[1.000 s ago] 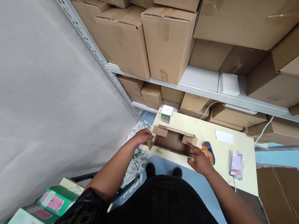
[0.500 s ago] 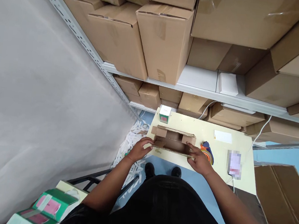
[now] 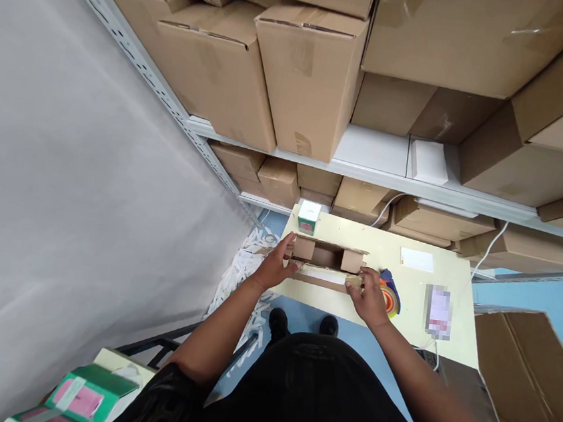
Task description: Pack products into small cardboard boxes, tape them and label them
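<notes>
A small open cardboard box [image 3: 322, 280] sits at the near left of the pale yellow table [image 3: 413, 299], its short end flaps folded inward. My left hand [image 3: 274, 264] grips the box's left end, fingers on the far side and thumb over the near edge. At the right end, my right hand [image 3: 367, 297] holds the near corner between thumb and fingers. Just right of that hand lies a tape dispenser [image 3: 390, 295] with a roll of tape, blue and orange. Behind the box stands a small green-and-white box [image 3: 308, 218].
Shelves packed with cardboard boxes [image 3: 305, 79] rise behind the table. On the table lie a white card [image 3: 416, 259] and a blurred-out phone-like object [image 3: 438, 311] with a cable. Paper scraps [image 3: 240, 270] cover the floor at left. A large open carton [image 3: 531, 371] stands at right.
The box has tipped so its near outer side now shows. My left hand has shifted its fingers up around the left end; my right hand has moved slightly left along the near edge.
</notes>
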`<state>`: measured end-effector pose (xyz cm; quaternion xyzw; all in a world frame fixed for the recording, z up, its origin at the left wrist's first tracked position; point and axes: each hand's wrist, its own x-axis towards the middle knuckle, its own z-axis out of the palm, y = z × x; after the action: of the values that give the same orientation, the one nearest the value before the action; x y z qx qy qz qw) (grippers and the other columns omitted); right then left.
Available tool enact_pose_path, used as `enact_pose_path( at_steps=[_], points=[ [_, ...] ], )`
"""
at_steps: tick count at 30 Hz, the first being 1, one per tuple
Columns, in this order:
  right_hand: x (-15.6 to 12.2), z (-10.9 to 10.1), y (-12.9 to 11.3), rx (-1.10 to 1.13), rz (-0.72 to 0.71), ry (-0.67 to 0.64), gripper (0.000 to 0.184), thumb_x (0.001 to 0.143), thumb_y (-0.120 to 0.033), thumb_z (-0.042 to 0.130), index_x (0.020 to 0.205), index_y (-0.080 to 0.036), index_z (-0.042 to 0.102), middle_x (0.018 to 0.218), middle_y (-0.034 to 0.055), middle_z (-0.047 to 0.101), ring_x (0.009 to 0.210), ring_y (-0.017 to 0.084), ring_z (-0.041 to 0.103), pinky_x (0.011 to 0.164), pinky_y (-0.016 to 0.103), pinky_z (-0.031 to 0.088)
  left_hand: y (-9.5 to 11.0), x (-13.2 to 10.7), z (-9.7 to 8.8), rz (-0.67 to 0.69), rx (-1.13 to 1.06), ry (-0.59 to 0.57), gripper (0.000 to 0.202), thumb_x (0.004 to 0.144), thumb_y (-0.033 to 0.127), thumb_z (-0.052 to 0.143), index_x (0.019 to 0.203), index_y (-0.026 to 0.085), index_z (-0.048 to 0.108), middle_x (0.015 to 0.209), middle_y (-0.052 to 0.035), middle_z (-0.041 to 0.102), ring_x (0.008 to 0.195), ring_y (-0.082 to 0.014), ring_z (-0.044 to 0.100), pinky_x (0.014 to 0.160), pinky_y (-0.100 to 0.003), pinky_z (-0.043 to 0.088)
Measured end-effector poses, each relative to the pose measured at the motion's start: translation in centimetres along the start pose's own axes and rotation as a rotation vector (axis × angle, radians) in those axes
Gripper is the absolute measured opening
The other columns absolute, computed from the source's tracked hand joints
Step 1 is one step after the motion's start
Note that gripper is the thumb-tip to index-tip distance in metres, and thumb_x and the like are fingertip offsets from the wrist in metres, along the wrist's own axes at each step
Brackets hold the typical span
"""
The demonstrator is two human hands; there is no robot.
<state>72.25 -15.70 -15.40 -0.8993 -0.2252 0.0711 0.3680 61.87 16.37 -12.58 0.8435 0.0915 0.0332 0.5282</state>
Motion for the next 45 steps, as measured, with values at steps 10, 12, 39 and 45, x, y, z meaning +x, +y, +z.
enact_pose_path(
  at_steps=[10,12,39,45],
  points=[
    [-1.0,0.4,-0.8,0.092,0.194,0.006,0.079,0.085,-0.042,0.066,0.153,-0.018,0.033,0.136,0.0174,0.055,0.096,0.025,0.064,0.084,0.043,0.057,0.9,-0.7,0.5,0.251,0.429,-0.023,0.043,0.09,0.031,0.069,0.132,0.023,0.066,0.145,-0.009,0.06,0.133,-0.0289,0.053,0.116,-0.049,0.043],
    [-1.6,0.2,-0.9,0.047,0.149,-0.003,0.077,0.087,-0.042,0.065,0.155,-0.021,0.035,0.145,0.0172,0.05,0.108,0.028,0.064,0.09,0.045,0.057,0.8,-1.5,1.1,0.271,0.485,-0.009,0.036,0.093,0.034,0.066,0.127,0.022,0.07,0.142,-0.0095,0.062,0.128,-0.0289,0.056,0.112,-0.049,0.046],
    [1.8,-4.4,13.6,-0.32,0.673,-0.308,0.036,0.084,-0.038,0.06,0.114,-0.019,0.063,0.094,0.0079,0.073,0.086,0.024,0.07,0.068,0.028,0.046,3.4,1.7,5.4,-0.218,0.279,0.069,0.023,0.088,0.018,0.058,0.106,0.018,0.071,0.112,-0.0083,0.068,0.103,-0.0215,0.067,0.098,-0.037,0.054],
    [0.5,-8.4,8.5,0.0,0.508,-0.05,0.054,0.08,-0.032,0.059,0.133,-0.023,0.056,0.097,0.005,0.074,0.083,0.025,0.07,0.072,0.033,0.053,2.7,0.9,6.7,-0.173,0.253,0.116,0.026,0.087,0.018,0.059,0.109,0.017,0.072,0.119,-0.0102,0.064,0.094,-0.019,0.067,0.095,-0.037,0.056]
  ],
)
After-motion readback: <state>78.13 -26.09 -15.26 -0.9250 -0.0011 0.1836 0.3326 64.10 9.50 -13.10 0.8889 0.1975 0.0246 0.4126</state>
